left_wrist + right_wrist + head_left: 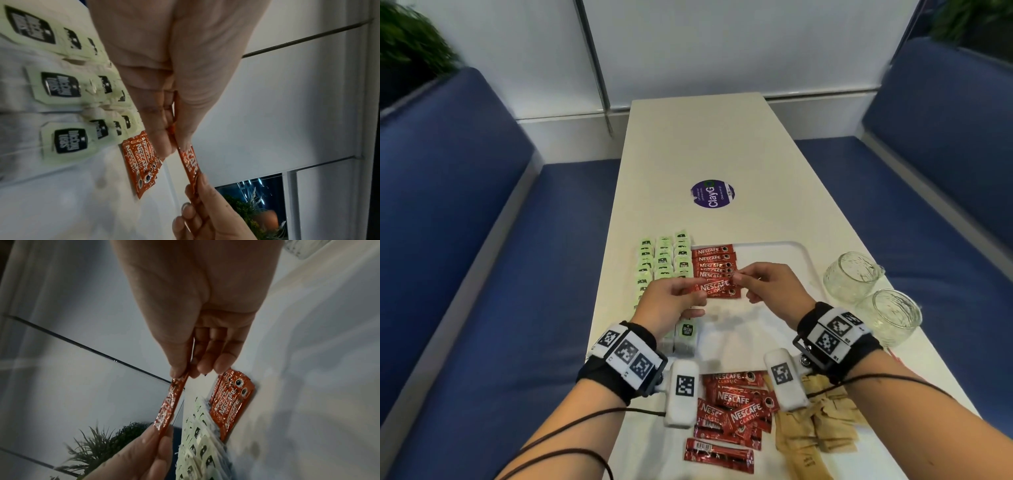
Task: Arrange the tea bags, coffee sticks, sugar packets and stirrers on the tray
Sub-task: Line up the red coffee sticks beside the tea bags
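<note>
Light, limp foil coffee stick (717,287) pinched at both ends, left hand (671,303) and right hand (767,284), probably slippery, above tray's (796,253) far-left corner.

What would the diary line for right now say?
left hand + right hand pinch coffee stick | above tray | coffee row unfinished

- On my left hand (671,301) I wear a black fabric wristband (616,363) carrying white square tags printed with black marker patterns.
- A white oblong camera block (681,394) with one marker juts from it; thin dark cables (571,421) trail along my bare forearm.
- My right hand (770,284) carries the same: black band (839,339), white block (786,383), cable (887,380).
</note>
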Action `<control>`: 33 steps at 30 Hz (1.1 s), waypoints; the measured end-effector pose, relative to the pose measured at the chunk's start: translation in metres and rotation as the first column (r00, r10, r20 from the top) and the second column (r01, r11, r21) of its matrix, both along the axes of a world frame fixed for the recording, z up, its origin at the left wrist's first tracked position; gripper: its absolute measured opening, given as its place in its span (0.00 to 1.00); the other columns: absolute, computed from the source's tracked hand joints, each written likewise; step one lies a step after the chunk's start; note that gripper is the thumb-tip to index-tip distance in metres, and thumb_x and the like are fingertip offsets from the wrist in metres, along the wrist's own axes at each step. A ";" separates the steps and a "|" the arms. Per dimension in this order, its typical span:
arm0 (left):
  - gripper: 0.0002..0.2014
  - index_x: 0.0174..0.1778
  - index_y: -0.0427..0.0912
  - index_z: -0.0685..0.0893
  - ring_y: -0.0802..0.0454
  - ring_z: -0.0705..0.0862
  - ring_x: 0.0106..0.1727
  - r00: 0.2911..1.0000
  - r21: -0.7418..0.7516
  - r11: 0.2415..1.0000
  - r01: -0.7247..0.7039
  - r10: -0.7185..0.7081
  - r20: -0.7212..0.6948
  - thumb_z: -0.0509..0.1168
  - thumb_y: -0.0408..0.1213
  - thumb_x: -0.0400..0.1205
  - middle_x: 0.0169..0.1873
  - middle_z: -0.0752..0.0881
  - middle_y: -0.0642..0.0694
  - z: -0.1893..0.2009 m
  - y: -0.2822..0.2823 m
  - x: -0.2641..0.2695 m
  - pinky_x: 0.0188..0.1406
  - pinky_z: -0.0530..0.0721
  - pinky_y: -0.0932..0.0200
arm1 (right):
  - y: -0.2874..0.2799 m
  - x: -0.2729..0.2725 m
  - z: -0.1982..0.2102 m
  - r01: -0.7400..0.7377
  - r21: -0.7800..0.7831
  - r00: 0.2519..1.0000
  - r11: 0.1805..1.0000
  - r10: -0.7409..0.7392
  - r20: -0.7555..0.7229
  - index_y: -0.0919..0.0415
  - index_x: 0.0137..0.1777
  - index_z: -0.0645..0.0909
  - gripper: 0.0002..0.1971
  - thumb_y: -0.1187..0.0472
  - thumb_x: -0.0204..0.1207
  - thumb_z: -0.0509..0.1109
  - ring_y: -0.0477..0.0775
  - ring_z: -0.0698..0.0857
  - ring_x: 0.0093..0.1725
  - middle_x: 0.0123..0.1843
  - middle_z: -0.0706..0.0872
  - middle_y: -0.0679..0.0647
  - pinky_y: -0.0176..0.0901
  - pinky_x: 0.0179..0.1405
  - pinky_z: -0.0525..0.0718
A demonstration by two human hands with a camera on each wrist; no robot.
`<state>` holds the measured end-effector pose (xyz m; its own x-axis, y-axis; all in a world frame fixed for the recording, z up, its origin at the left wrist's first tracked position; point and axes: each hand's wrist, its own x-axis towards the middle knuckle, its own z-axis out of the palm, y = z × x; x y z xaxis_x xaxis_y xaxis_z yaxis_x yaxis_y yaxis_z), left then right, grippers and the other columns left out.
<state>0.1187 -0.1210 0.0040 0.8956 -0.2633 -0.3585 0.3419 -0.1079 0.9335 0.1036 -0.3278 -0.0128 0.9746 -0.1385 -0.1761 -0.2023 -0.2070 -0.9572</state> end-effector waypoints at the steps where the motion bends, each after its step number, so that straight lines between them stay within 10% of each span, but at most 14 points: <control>1: 0.14 0.61 0.36 0.88 0.54 0.90 0.40 1.000 -0.006 1.000 -0.004 0.004 0.001 0.70 0.23 0.80 0.46 0.90 0.40 0.000 0.001 -0.001 0.39 0.89 0.64 | -0.001 -0.002 0.000 -0.004 -0.014 1.000 1.000 0.004 0.000 0.59 0.44 0.88 0.04 0.59 0.76 0.76 0.47 0.82 0.32 0.37 0.88 0.56 0.38 0.36 0.84; 9: 0.10 0.51 0.39 0.91 0.52 0.87 0.32 0.996 0.042 0.996 0.084 -0.083 -0.020 0.71 0.23 0.79 0.38 0.91 0.41 0.000 0.007 -0.008 0.35 0.90 0.61 | -0.020 -0.012 -0.006 -0.155 -0.027 0.981 0.988 0.151 -0.121 0.65 0.52 0.89 0.06 0.65 0.78 0.72 0.43 0.85 0.32 0.40 0.91 0.55 0.36 0.39 0.85; 17: 0.09 0.54 0.43 0.88 0.55 0.84 0.33 0.994 0.160 0.987 -0.013 -0.004 0.106 0.65 0.30 0.84 0.43 0.91 0.45 -0.001 0.015 0.003 0.29 0.83 0.61 | -0.035 -0.008 -0.035 -0.093 -0.348 0.957 0.933 -0.013 -0.291 0.57 0.38 0.87 0.07 0.58 0.77 0.74 0.50 0.78 0.26 0.28 0.84 0.54 0.42 0.34 0.80; 23: 0.08 0.54 0.43 0.88 0.54 0.83 0.35 0.994 0.152 0.988 -0.007 -0.010 0.105 0.65 0.30 0.84 0.40 0.90 0.47 -0.005 0.011 0.005 0.31 0.81 0.61 | -0.012 0.008 -0.054 -0.048 -0.418 0.952 0.907 -0.084 -0.293 0.52 0.48 0.77 0.11 0.55 0.72 0.77 0.55 0.85 0.45 0.47 0.87 0.55 0.43 0.42 0.80; 33: 0.08 0.53 0.44 0.89 0.57 0.84 0.33 0.994 0.163 0.986 -0.023 0.005 0.107 0.65 0.30 0.84 0.43 0.91 0.46 -0.014 0.015 0.008 0.31 0.81 0.63 | -0.007 0.026 -0.050 -0.054 -0.498 0.954 0.866 -0.103 -0.283 0.57 0.52 0.77 0.12 0.54 0.74 0.76 0.53 0.83 0.52 0.52 0.85 0.53 0.41 0.46 0.76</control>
